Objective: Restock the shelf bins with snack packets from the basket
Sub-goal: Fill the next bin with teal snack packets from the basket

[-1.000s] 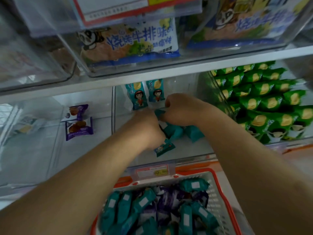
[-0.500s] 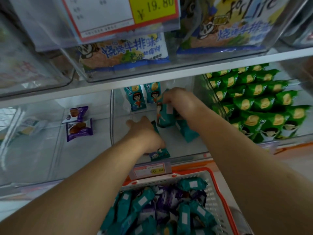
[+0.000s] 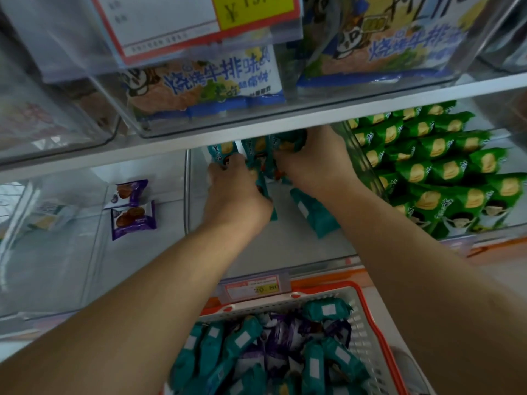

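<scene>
Both my hands reach deep into the clear middle shelf bin (image 3: 199,246). My left hand (image 3: 233,192) grips a teal snack packet (image 3: 266,192) standing on edge. My right hand (image 3: 310,163) grips another teal packet (image 3: 288,141) at the bin's back, beside upright teal packets (image 3: 219,151). One more teal packet (image 3: 313,215) lies flat on the bin floor under my right wrist. Below, the white basket with a red rim (image 3: 368,332) holds several teal and purple packets (image 3: 273,354).
The right bin is packed with green packets (image 3: 433,172). The left bin holds two purple packets (image 3: 132,212). Above, clear bins hold large blue-and-white bags (image 3: 205,84) behind a price label (image 3: 205,21). A price tag (image 3: 253,286) sits on the shelf edge.
Both hands pushed further back into the middle bin, carrying teal packets toward the upright row. The loose packet near the bin's front is gone from there. The camera moved closer.
</scene>
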`<state>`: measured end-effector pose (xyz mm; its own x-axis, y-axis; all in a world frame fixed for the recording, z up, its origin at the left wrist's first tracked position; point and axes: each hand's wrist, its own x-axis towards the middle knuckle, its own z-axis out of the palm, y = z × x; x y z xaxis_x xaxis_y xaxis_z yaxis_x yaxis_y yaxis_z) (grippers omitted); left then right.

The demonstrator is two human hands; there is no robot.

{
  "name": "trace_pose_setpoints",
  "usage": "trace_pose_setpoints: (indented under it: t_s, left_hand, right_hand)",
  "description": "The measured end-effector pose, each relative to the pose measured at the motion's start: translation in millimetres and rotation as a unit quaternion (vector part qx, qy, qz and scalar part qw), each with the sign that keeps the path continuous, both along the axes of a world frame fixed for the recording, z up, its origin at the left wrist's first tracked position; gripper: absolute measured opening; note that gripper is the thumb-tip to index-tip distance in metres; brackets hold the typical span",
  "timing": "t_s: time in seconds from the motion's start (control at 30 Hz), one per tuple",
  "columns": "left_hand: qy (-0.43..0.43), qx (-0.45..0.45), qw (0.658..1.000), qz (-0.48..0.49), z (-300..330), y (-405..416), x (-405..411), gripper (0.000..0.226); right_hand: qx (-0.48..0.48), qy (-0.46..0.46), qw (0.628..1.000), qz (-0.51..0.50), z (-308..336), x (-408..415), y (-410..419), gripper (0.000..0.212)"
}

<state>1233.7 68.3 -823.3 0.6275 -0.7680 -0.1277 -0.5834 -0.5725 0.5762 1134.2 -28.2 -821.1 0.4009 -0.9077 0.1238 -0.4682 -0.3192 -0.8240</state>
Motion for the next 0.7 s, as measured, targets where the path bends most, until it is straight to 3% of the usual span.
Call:
trace_pose_setpoints:
  t_s: [0.07, 0.1, 0.23, 0.5, 0.63, 0.7]
  left_hand:
    - [0.010, -0.014, 1.000, -0.001, -2, -8, 3, 0.069]
    - [0.014, -0.027, 1.000, 0.000, -3, -12, 5, 0.066]
    - [0.021, -0.052, 0.998, 0.008, -10, -20, 6, 0.050]
    - [0.054, -0.074, 0.996, 0.018, -17, -23, 4, 0.052]
    - [0.044, -0.087, 0.995, 0.028, -15, -25, 2, 0.054]
    - [0.034, -0.103, 0.994, 0.026, -12, -28, 1, 0.055]
  right_hand:
    - [-0.182, 0.062, 0.981, -0.003, -1, 1, 1, 0.043]
    - [-0.221, 0.100, 0.970, 0.000, -1, 2, 2, 0.046]
    - [-0.155, 0.235, 0.959, -0.017, -6, 7, -3, 0.054]
    - [-0.072, 0.196, 0.978, -0.029, -34, 13, -15, 0.066]
    - [-0.080, 0.218, 0.973, -0.012, -35, 14, -12, 0.089]
    - [-0.104, 0.209, 0.972, -0.009, -31, 13, -9, 0.088]
